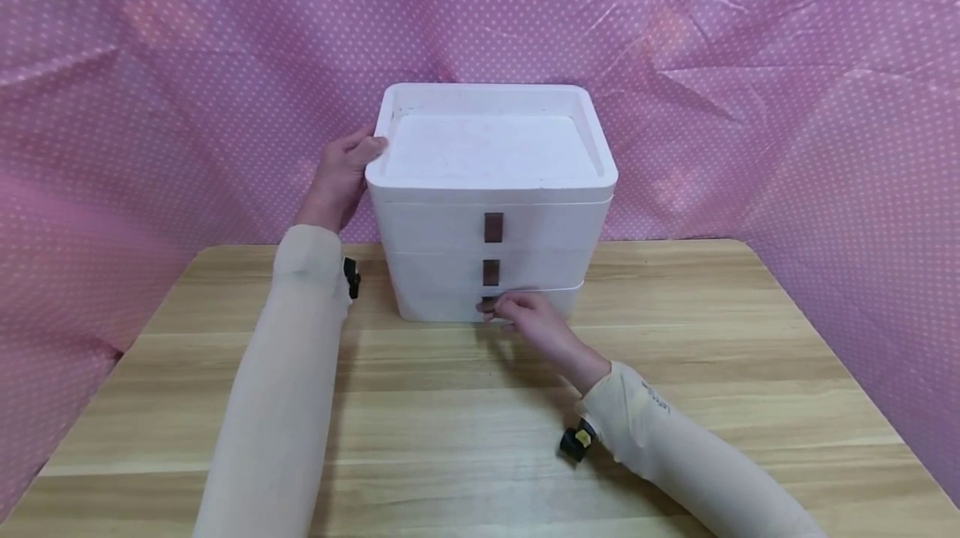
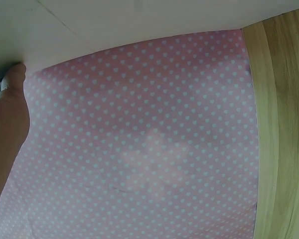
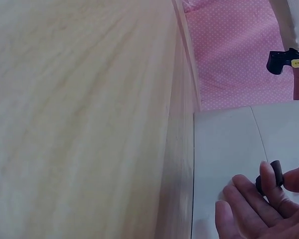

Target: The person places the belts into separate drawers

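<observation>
A white drawer unit [image 1: 435, 230] with stacked drawers and a tray-like top stands near the back of the wooden table. Brown pull tabs [image 1: 492, 227] run down its front. My left hand [image 1: 341, 176] rests against its upper left side, the thumb at the top rim; the left wrist view catches only part of that hand [image 2: 7, 119] against the white wall. Low at the front, my right hand [image 1: 536, 321] pinches the bottom drawer's pull tab [image 1: 488, 305]. In the right wrist view the dark tab [image 3: 277, 173] sits between thumb and finger, the other fingers extended.
Pink dotted cloth [image 1: 750, 105] hangs behind and at both sides of the table [image 1: 450, 438]. The unit's back stands close to this cloth. Each wrist carries a small black camera [image 1: 577, 440], and pale sleeves [image 1: 285, 388] cover both forearms.
</observation>
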Action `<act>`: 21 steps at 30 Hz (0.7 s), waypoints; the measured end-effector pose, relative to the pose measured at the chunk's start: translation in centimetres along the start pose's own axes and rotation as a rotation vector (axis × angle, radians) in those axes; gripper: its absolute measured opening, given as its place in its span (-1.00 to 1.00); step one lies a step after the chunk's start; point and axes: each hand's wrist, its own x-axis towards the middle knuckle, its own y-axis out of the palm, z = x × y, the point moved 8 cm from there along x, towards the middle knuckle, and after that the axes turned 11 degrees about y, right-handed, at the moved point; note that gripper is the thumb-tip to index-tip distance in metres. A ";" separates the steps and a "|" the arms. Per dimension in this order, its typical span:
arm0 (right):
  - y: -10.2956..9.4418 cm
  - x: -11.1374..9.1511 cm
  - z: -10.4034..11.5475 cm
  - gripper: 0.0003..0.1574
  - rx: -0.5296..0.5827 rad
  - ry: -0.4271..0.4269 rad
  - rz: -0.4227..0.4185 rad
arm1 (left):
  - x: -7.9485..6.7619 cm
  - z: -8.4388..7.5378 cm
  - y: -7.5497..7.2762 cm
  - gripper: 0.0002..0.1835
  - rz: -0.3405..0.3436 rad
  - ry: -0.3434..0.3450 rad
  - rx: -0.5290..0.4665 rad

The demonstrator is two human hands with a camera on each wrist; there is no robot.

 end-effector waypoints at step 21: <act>-0.7 0.0 -0.6 -0.76 -0.379 0.017 -0.117 | 0.2 -0.4 0.3 -0.41 0.020 0.006 -0.055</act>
